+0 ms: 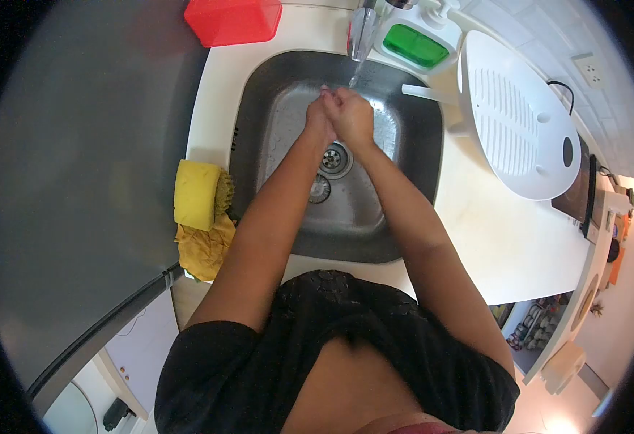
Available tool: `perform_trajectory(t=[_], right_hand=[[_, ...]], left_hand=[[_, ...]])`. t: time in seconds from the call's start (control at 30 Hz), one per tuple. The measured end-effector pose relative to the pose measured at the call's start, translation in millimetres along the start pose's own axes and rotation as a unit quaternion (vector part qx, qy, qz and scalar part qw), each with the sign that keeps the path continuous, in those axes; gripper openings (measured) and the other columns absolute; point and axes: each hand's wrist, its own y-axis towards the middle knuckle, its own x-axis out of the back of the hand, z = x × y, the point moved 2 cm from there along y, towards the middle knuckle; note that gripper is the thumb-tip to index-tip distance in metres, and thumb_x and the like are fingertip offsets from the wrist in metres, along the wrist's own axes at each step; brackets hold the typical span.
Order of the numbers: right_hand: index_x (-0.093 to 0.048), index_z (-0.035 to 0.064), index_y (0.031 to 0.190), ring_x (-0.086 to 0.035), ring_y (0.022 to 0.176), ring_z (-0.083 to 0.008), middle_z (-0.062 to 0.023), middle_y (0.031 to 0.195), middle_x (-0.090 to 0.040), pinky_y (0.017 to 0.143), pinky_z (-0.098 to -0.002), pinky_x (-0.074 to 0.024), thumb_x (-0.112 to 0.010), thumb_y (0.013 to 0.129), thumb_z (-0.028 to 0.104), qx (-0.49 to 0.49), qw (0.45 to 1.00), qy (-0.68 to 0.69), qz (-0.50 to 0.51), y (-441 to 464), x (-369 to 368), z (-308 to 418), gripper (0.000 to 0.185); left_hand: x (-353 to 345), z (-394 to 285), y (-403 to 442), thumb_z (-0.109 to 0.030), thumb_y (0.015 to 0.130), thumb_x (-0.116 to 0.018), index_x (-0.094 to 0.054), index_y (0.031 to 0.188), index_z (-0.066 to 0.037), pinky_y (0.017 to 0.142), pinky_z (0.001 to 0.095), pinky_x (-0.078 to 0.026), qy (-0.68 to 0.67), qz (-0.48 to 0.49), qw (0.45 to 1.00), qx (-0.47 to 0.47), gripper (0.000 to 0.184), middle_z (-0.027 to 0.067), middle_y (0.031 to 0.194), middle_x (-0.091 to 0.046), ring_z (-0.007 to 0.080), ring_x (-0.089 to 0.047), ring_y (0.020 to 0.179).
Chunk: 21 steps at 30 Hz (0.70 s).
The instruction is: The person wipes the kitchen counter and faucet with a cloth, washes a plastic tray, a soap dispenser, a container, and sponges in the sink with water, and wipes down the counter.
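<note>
Over the steel sink point(353, 235), my left hand point(320, 116) and my right hand point(353, 116) are pressed together near the far side. The right hand's fingers curl against the left hand, whose fingers are mostly hidden. Just beyond them is the faucet point(362, 35), with a thin stream of water point(357, 74) falling close to my right hand. The drain point(335, 160) lies below my wrists. Whether anything small is between the palms cannot be made out.
A soap dispenser with green liquid point(416, 46) stands behind the sink. To the right is a white drying rack point(519, 116). A red container point(233, 22) sits at the back left. A yellow sponge point(196, 195) and yellow cloth point(207, 248) lie by the left rim.
</note>
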Motion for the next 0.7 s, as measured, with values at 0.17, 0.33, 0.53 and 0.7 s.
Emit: perform_trajectory(t=[0.17, 0.33, 0.53, 0.7], right_hand=[[-0.061, 0.0037, 0.082, -0.061, 0.067, -0.0329, -0.0163, 0.076, -0.062, 0.062, -0.0405, -0.0470, -0.058, 0.081, 0.046, -0.116, 0.991, 0.009, 0.072, 27.2, 8.1, -37.4, 0.042], [-0.063, 0.0038, 0.099, -0.058, 0.074, -0.0166, -0.0080, 0.079, -0.063, 0.070, -0.0305, -0.0463, -0.072, 0.074, 0.035, -0.122, 0.925, 0.250, 0.257, 46.0, 16.4, -53.1, 0.041], [-0.062, 0.0021, 0.101, -0.058, 0.073, -0.0152, -0.0082, 0.081, -0.064, 0.069, -0.0297, -0.0461, -0.071, 0.075, 0.028, -0.089, 0.929, 0.221, 0.282, 58.6, 18.4, -49.6, 0.038], [-0.064, 0.0024, 0.100, -0.058, 0.073, -0.0139, -0.0071, 0.082, -0.065, 0.068, -0.0286, -0.0458, -0.064, 0.082, 0.021, -0.021, 0.926, 0.221, 0.306, 59.2, 37.8, -17.6, 0.026]], left_hand=[[-48.0, -8.3, -28.4, -0.049, 0.093, -0.035, -0.054, 0.106, -0.007, 0.075, 0.0406, -0.049, 0.144, -0.158, 0.977, -0.011, 0.048, 0.0097, 0.100, -0.060, 0.0253, -0.058, 0.093], [-15.9, -47.6, -15.2, -0.043, 0.095, -0.038, -0.053, 0.113, -0.007, 0.087, 0.0379, -0.045, 0.296, -0.190, 0.927, -0.131, 0.042, 0.0113, 0.112, -0.055, 0.0238, -0.054, 0.104], [-41.0, -52.0, -42.3, -0.019, 0.091, -0.050, -0.042, 0.131, -0.012, 0.102, 0.0368, -0.031, 0.603, -0.088, 0.749, -0.259, 0.042, 0.0115, 0.129, -0.043, 0.0233, -0.038, 0.123], [-53.1, -31.2, -45.6, -0.010, 0.084, -0.058, -0.044, 0.125, -0.010, 0.094, 0.0348, -0.039, 0.429, 0.016, 0.885, -0.177, 0.044, 0.0084, 0.120, -0.048, 0.0211, -0.047, 0.112]])
